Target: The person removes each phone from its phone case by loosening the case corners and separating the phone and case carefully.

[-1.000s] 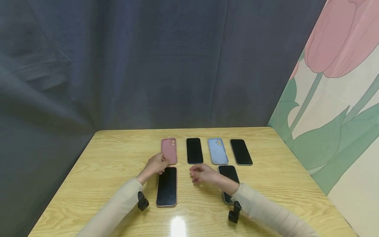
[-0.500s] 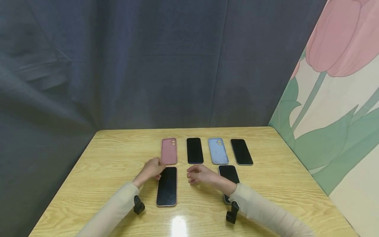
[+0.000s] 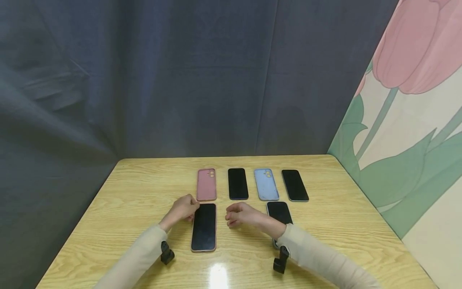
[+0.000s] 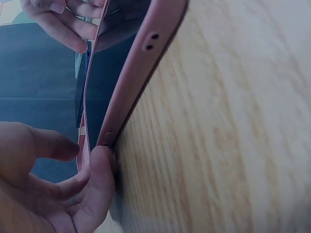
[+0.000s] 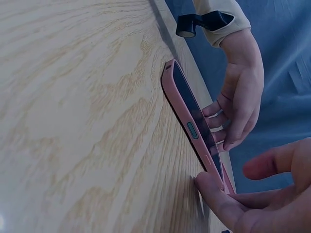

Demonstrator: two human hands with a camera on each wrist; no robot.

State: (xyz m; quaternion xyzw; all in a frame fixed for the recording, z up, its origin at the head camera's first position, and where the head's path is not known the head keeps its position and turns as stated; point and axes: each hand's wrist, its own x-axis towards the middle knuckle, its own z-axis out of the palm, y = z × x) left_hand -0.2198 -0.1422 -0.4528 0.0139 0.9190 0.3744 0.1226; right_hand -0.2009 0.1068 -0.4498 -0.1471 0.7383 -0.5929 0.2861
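Observation:
A phone in a pink case (image 3: 203, 229) lies screen up on the table between my hands. My left hand (image 3: 183, 208) is at its upper left corner, fingers loosely bent; in the left wrist view the thumb (image 4: 101, 167) is at the case's end, and I cannot tell whether it touches. To the right of that phone, my right hand (image 3: 244, 216) hovers a little apart with relaxed, slightly bent fingers and holds nothing. Just beyond the phone lies an empty pink phone case (image 3: 206, 185). Under my right forearm, a second phone in a light case (image 3: 278, 210) is partly hidden.
Along the back of the wooden table (image 3: 144, 176) lie a black phone (image 3: 238, 184), a light blue phone case (image 3: 266, 185) and another black phone (image 3: 295, 186). A dark curtain (image 3: 216, 80) hangs behind, and a wall with painted tulips (image 3: 404, 160) stands at the right.
My left hand has drawn back from the pink case's lower edge, toward the left and nearer me. The right hand has shifted slightly left. The phones and cases stay put.

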